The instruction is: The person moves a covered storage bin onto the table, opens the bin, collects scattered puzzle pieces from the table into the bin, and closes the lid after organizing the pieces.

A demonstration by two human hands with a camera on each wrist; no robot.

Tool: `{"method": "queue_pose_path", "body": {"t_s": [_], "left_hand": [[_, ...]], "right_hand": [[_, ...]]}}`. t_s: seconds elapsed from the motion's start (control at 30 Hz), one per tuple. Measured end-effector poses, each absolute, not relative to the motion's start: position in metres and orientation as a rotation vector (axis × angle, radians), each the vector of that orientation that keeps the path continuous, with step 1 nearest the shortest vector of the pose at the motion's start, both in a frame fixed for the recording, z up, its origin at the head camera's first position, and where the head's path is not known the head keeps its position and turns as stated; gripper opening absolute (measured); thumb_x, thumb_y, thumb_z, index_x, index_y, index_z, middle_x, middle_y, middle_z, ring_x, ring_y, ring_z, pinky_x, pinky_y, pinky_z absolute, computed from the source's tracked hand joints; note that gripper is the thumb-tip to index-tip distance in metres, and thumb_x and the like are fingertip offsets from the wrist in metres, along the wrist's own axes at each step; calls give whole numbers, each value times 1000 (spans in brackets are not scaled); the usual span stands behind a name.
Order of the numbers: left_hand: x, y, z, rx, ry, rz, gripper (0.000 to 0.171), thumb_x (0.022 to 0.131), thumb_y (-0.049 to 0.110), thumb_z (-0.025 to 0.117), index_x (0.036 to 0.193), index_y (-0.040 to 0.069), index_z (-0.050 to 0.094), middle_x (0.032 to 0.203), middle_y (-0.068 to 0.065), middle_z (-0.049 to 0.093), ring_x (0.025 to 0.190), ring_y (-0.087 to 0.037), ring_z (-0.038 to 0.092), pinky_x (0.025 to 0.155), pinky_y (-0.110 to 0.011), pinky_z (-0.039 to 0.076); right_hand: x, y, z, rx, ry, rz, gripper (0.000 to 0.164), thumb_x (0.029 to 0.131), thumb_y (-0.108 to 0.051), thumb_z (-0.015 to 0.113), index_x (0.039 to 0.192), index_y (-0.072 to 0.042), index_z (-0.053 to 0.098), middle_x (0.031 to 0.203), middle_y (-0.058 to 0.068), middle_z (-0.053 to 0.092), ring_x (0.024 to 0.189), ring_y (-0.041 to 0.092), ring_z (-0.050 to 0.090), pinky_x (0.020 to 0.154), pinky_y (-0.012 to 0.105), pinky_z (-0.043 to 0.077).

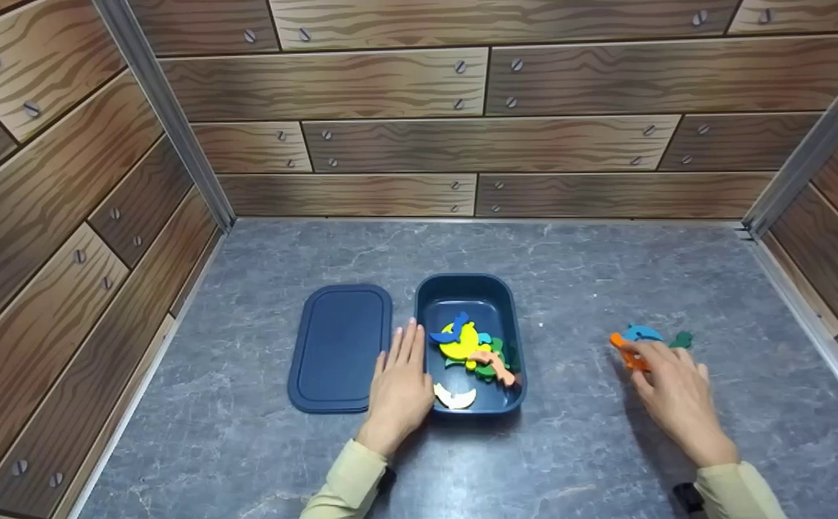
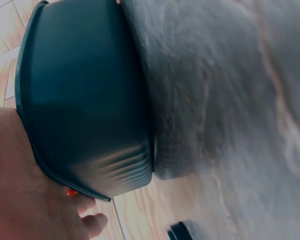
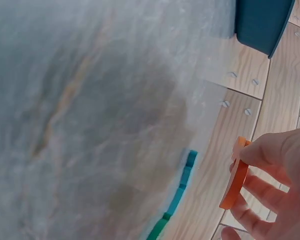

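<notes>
My right hand (image 1: 678,393) pinches a flat orange piece (image 1: 629,352) between thumb and fingers, raised above the table in the right wrist view. Just beyond it lie a blue piece (image 1: 642,332) and a dark green piece (image 1: 682,339). With fingers straight, my left hand (image 1: 400,386) rests along the left rim of a dark blue box (image 1: 516,331). Inside the box are several coloured pieces: a yellow one (image 1: 455,347), a blue one (image 1: 450,333), a salmon one (image 1: 494,365), green ones, and a cream crescent (image 1: 455,397).
A dark blue lid (image 1: 339,349) lies flat on the grey marbled table (image 1: 570,461), left of the box. Wood-patterned walls (image 1: 390,144) enclose the table at the back and both sides.
</notes>
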State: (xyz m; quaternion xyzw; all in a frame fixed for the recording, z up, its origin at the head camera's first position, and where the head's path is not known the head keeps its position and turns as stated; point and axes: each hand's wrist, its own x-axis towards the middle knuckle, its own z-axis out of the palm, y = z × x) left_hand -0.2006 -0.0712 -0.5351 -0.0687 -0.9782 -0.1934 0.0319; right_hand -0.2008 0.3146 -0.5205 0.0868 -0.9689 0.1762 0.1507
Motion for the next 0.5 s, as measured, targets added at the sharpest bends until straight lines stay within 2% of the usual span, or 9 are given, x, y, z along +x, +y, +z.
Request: {"method": "queue_pose_path", "body": {"t_s": [0.5], "left_hand": [[-200, -71, -535, -213, -3011, -614, 66, 98, 19, 47, 158, 11, 21, 164, -1, 11, 150, -24, 9, 116, -53, 19]], "right_hand": [[-199, 292, -501, 419, -2639, 561, 49, 80, 4, 76, 123, -17, 67, 113, 6, 67, 91, 27, 52, 67, 38, 25]]}}
